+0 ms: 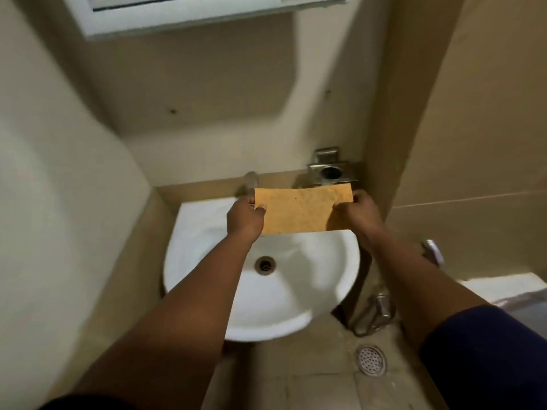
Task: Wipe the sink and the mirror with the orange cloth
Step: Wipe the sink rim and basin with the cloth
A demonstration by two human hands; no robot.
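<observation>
An orange cloth (300, 210) is stretched flat above the back of the white sink (296, 294). My left hand (245, 216) pinches its left edge and my right hand (356, 213) pinches its right edge. The sink's drain (265, 264) shows below the cloth. The tap (251, 182) stands behind the cloth's left corner, partly hidden. Only the lower white frame of the mirror cabinet (177, 19) shows at the top.
A metal holder (330, 171) is fixed to the wall at the back right. Beige tiled walls close in on both sides. A hose and valve (377, 309) and a floor drain (371, 360) lie at the lower right.
</observation>
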